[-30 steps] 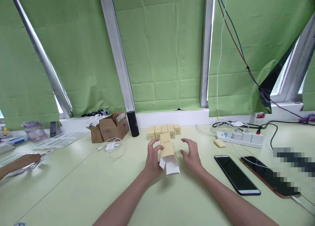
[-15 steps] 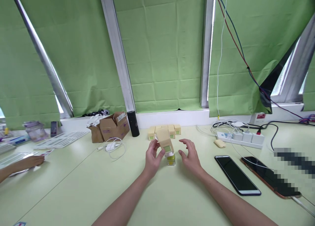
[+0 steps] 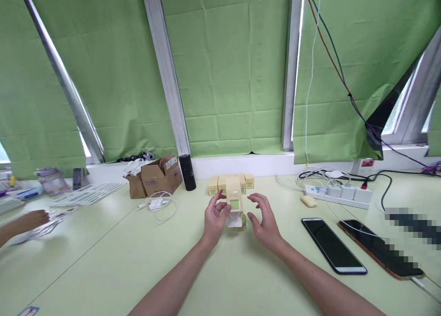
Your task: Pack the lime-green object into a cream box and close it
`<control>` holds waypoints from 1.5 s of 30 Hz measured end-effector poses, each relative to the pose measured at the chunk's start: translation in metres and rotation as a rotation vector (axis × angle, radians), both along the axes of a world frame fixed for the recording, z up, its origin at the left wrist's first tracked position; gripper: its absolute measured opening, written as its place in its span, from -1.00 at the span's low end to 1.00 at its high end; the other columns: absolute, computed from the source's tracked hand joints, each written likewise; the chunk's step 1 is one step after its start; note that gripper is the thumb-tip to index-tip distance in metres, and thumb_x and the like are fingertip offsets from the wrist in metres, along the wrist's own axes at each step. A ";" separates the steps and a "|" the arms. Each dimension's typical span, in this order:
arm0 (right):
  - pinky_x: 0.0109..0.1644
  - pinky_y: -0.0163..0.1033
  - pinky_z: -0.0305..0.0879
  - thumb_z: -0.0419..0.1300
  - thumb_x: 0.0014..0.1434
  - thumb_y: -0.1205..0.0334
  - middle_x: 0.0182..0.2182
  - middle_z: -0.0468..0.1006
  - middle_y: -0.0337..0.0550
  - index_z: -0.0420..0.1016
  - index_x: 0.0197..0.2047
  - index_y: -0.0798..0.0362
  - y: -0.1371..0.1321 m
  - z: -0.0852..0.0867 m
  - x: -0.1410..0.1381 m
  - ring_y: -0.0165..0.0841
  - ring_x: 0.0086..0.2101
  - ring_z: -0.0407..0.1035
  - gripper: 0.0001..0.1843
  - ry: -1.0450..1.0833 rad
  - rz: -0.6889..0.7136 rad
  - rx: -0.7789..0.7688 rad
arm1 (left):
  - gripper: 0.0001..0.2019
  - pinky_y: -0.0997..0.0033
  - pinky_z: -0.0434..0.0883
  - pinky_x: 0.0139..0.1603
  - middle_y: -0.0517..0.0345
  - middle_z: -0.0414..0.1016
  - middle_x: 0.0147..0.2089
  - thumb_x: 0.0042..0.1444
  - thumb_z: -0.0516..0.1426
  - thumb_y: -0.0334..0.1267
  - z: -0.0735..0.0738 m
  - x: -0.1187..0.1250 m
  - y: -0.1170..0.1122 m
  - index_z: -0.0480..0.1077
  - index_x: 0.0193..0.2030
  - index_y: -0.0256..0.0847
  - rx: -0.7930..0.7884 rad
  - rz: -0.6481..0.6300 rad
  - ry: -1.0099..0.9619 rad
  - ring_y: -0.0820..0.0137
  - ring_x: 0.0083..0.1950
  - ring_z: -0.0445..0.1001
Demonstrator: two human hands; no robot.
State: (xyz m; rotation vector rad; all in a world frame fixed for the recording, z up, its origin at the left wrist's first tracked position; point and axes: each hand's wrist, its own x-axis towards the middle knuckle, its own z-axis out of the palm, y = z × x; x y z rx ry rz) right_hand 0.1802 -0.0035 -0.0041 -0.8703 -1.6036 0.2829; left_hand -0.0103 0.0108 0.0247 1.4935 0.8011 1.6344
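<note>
Head view. My left hand (image 3: 212, 218) is at frame centre, grip closed on a small beige carton (image 3: 234, 197), thumb and fingertips pinching its left side. The carton is upright with its green label facing me and its white lower flaps hanging open. Just under them a small yellow-green bottle (image 3: 241, 225) stands on the worktop (image 3: 138, 261). I cannot tell if the bottle's top is already inside the carton. My right hand (image 3: 263, 219) is just right of the carton with its grip apart and fingers spread. It holds nothing and does not seem to touch the carton.

Handling, my judgement: the card is thin, so I should pinch lightly on the side walls or the carton caves in. The open end should be held square and plumb over the bottle with the flaps splayed outward so they don't snag. The bottle looks light and tippy, so the free right hand is best placed low beside it to steady it.

The surface is pale green, matte, flat and well lit.
- Centre back, near the sill: a row of matching cartons (image 3: 215, 185).
- Left of them: a black cylinder (image 3: 188, 172), a brown cardboard box (image 3: 160, 176), and a white charger (image 3: 155, 204) with a looped lead.
- Right side: a loaded power strip (image 3: 339, 193) and two phones (image 3: 333, 245) lying flat.
- Far left edge: another person's hand (image 3: 29, 219) on some papers, with white trays (image 3: 87, 194) behind.

The room has green blinds (image 3: 227, 77) over slanted window frames. Red and blue cables (image 3: 330, 54) hang at upper right.
</note>
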 end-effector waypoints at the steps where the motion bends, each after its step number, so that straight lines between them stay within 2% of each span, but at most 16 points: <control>1: 0.11 0.11 0.41 0.11 0.30 0.34 0.23 0.32 0.02 0.29 0.26 -0.15 -0.001 0.001 0.000 -0.07 0.19 0.30 -0.52 0.003 0.007 0.006 | -0.30 0.40 0.51 -0.15 -0.08 0.44 0.13 0.14 0.35 0.06 0.000 0.000 0.000 0.33 0.35 -0.17 -0.006 0.005 0.005 0.35 -0.14 0.60; 7: 0.06 0.09 0.47 0.10 0.32 0.34 0.26 0.24 0.04 0.23 0.32 -0.18 -0.007 0.005 -0.003 -0.12 0.09 0.37 -0.46 0.002 0.072 0.028 | -0.32 0.45 0.48 -0.27 -0.03 0.39 0.11 0.12 0.35 0.10 0.005 0.002 -0.003 0.33 0.29 -0.15 -0.061 0.027 0.028 0.42 -0.24 0.57; 13: 0.11 0.08 0.52 0.09 0.32 0.38 0.32 0.14 0.01 0.23 0.32 -0.21 -0.012 0.008 -0.005 -0.15 0.14 0.38 -0.45 0.012 0.186 -0.002 | -0.39 0.50 0.39 -0.35 0.00 0.38 0.13 0.15 0.32 0.11 0.004 0.003 -0.005 0.30 0.23 -0.13 -0.086 0.028 0.049 0.52 -0.35 0.49; 16: 0.16 0.07 0.53 0.07 0.33 0.39 0.34 0.12 -0.01 0.27 0.30 -0.22 -0.015 0.011 -0.006 -0.13 0.25 0.31 -0.47 0.016 0.224 -0.024 | -0.40 0.48 0.40 -0.34 -0.04 0.37 0.18 0.16 0.30 0.13 0.002 0.003 -0.004 0.29 0.21 -0.12 -0.085 0.017 0.049 0.48 -0.31 0.52; 20: 0.20 0.07 0.52 0.06 0.33 0.40 0.32 0.18 -0.01 0.35 0.25 -0.20 -0.015 0.012 -0.007 -0.09 0.39 0.13 -0.51 0.022 0.246 -0.033 | -0.45 0.47 0.41 -0.32 -0.06 0.40 0.19 0.19 0.27 0.15 0.001 0.004 -0.004 0.29 0.14 -0.14 -0.073 0.004 0.055 0.44 -0.28 0.55; 22: 0.20 0.08 0.53 0.05 0.34 0.39 0.33 0.20 0.00 0.39 0.22 -0.19 -0.015 0.012 -0.007 -0.09 0.37 0.18 -0.54 0.037 0.246 -0.043 | -0.47 0.47 0.39 -0.35 -0.02 0.48 0.09 0.20 0.26 0.16 0.001 0.004 -0.005 0.29 0.12 -0.14 -0.076 -0.009 0.065 0.45 -0.33 0.53; 26: 0.08 0.05 0.59 0.02 0.38 0.34 0.36 0.17 0.02 0.44 0.20 -0.17 -0.014 0.011 -0.006 -0.18 0.07 0.50 -0.59 0.080 0.264 -0.116 | -0.45 0.45 0.37 -0.37 0.14 0.53 -0.23 0.21 0.25 0.17 0.000 0.006 -0.006 0.29 0.13 -0.17 -0.087 -0.031 0.082 0.43 -0.40 0.49; 28: 0.03 0.02 0.60 0.01 0.38 0.32 0.36 0.17 0.01 0.46 0.18 -0.17 -0.015 0.012 -0.007 -0.22 0.00 0.53 -0.61 0.097 0.270 -0.134 | -0.43 0.44 0.37 -0.36 0.19 0.50 -0.31 0.21 0.25 0.19 -0.001 0.006 -0.006 0.28 0.14 -0.17 -0.094 -0.039 0.083 0.42 -0.41 0.49; 32: -0.02 -0.03 0.60 0.04 0.40 0.27 0.34 0.21 0.00 0.48 0.16 -0.19 -0.016 0.014 -0.007 -0.23 -0.03 0.53 -0.64 0.127 0.272 -0.135 | -0.45 0.41 0.40 -0.32 0.22 0.49 -0.37 0.25 0.21 0.20 -0.002 0.004 -0.006 0.25 0.17 -0.15 -0.101 -0.090 0.084 0.38 -0.39 0.51; 34: -0.02 -0.03 0.59 0.05 0.40 0.24 0.33 0.22 0.01 0.49 0.15 -0.18 -0.015 0.014 -0.007 -0.24 -0.05 0.53 -0.66 0.144 0.268 -0.143 | -0.47 0.38 0.43 -0.28 0.16 0.53 -0.29 0.29 0.18 0.18 -0.003 0.003 -0.007 0.26 0.20 -0.13 -0.071 -0.104 0.096 0.37 -0.35 0.53; 36: -0.02 -0.04 0.58 0.06 0.41 0.20 0.32 0.22 0.01 0.49 0.15 -0.17 -0.013 0.013 -0.006 -0.24 -0.05 0.53 -0.68 0.168 0.265 -0.154 | -0.51 0.33 0.48 -0.19 0.02 0.53 -0.05 0.31 0.17 0.13 -0.002 0.001 -0.009 0.29 0.22 -0.11 -0.003 -0.083 0.127 0.36 -0.26 0.55; 39: -0.03 -0.06 0.57 0.09 0.40 0.15 0.31 0.22 0.01 0.48 0.17 -0.18 -0.009 0.011 -0.005 -0.23 -0.04 0.54 -0.68 0.212 0.275 -0.165 | -0.58 0.20 0.53 0.01 -0.10 0.27 0.30 0.32 0.18 0.04 -0.002 -0.001 -0.013 0.37 0.22 -0.07 0.112 -0.070 0.210 0.27 -0.04 0.58; 42: -0.04 -0.07 0.58 0.12 0.39 0.12 0.30 0.23 0.01 0.48 0.18 -0.18 -0.006 0.010 -0.004 -0.22 -0.03 0.54 -0.67 0.243 0.290 -0.175 | -0.59 0.09 0.51 0.16 -0.10 0.11 0.40 0.28 0.23 -0.03 -0.002 -0.003 -0.015 0.41 0.21 -0.04 0.165 -0.099 0.294 0.22 0.05 0.56; 45: -0.03 -0.07 0.58 0.14 0.38 0.11 0.31 0.22 0.00 0.49 0.17 -0.19 -0.005 0.008 -0.004 -0.22 -0.03 0.54 -0.67 0.253 0.302 -0.184 | -0.58 0.07 0.51 0.18 -0.10 0.06 0.43 0.26 0.25 -0.05 -0.004 -0.003 -0.014 0.43 0.22 -0.04 0.175 -0.104 0.320 0.22 0.05 0.55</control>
